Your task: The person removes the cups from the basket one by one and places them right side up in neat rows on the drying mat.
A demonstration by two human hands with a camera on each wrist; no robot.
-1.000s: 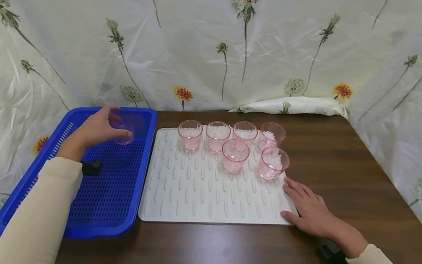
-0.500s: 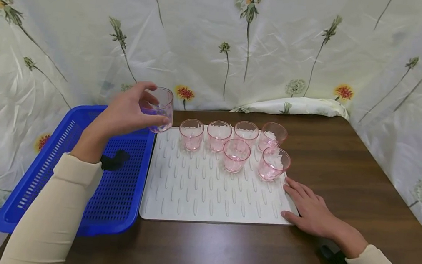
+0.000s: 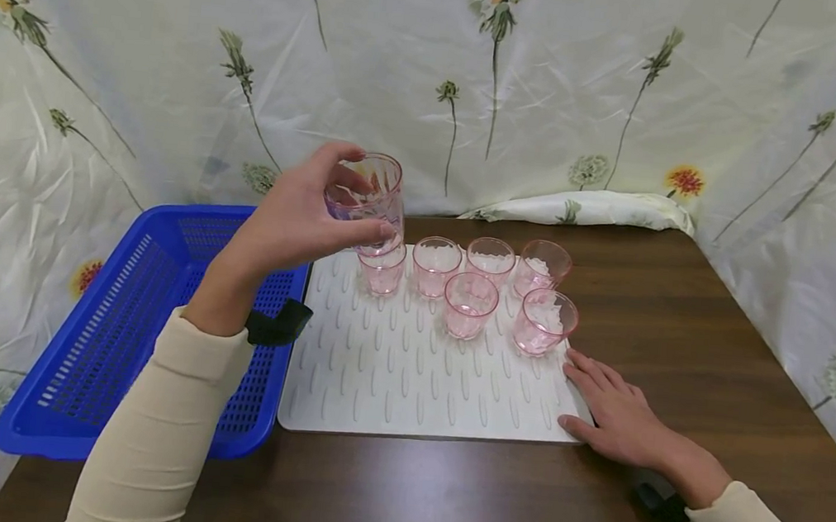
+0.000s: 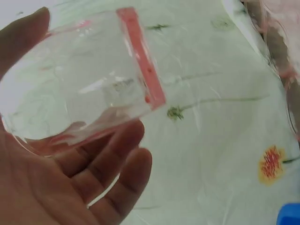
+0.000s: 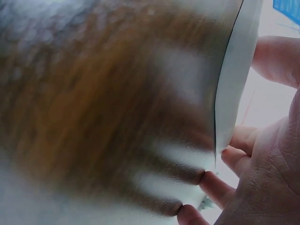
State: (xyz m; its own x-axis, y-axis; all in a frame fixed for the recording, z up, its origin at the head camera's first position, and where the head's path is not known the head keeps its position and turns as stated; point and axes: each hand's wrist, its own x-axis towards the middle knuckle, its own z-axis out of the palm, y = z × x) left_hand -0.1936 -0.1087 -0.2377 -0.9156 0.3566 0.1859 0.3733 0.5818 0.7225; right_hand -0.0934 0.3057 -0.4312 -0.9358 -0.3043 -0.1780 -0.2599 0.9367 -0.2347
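My left hand [image 3: 283, 216] grips a clear pinkish drinking glass [image 3: 385, 208], thumb on the near side and fingers curled round the far side. The glass is raised over the back left corner of a white ridged drying mat [image 3: 393, 375], and it overlaps a pink glass [image 3: 382, 278] standing there. In the left wrist view, the held glass [image 4: 93, 75] shows a pink band at one end. My right hand [image 3: 624, 416] rests with fingers extended at the mat's right edge, fingertips touching it; the right wrist view shows those fingertips [image 5: 215, 187] against the table.
Several pink glasses stand in the mat's back half, among them a front one [image 3: 469, 309] and a right one [image 3: 544, 326]. A blue plastic basket [image 3: 155, 230] sits left of the mat on the brown wooden table [image 3: 427, 494]. Floral cloth [image 3: 376, 58] hangs behind.
My left hand has lifted the glass up from over the blue basket and carried it right, above the mat's back left corner. The right hand stays put.
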